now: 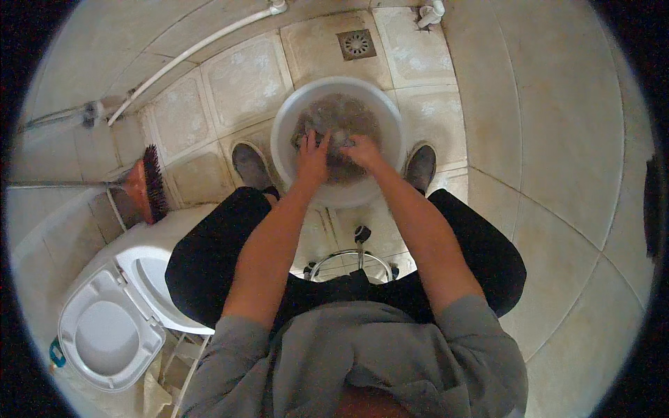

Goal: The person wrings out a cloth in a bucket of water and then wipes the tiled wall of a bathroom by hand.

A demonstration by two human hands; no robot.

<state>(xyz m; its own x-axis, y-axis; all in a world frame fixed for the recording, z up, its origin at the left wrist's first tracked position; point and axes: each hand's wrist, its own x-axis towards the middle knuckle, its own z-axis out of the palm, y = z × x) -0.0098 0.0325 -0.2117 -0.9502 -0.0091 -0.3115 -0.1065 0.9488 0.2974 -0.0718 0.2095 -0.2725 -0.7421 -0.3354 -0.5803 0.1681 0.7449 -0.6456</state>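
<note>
A round white plastic basin (pixel 282 162) stands on the tiled floor between my feet. Inside it lies a grey-brown wet mass, apparently cloth (pixel 339 112), in murky water. My left hand (pixel 313 154) reaches over the basin's left half, its fingers spread against the cloth. Whether those fingers grip any of it is unclear. To its right, my right hand (pixel 364 150) is curled with its fingertips closed on a lighter fold of the cloth. The fingertips of both hands are partly hidden in the mass.
A square floor drain (pixel 356 44) lies beyond the basin. White pipes (pixel 198 55) run along the far left wall. An orange broom (pixel 138 190) and a toilet with a raised lid (pixel 107 337) are at left. A wheeled stool's chrome base (pixel 350 253) shows beneath me; a tiled wall (pixel 564 130) rises at right.
</note>
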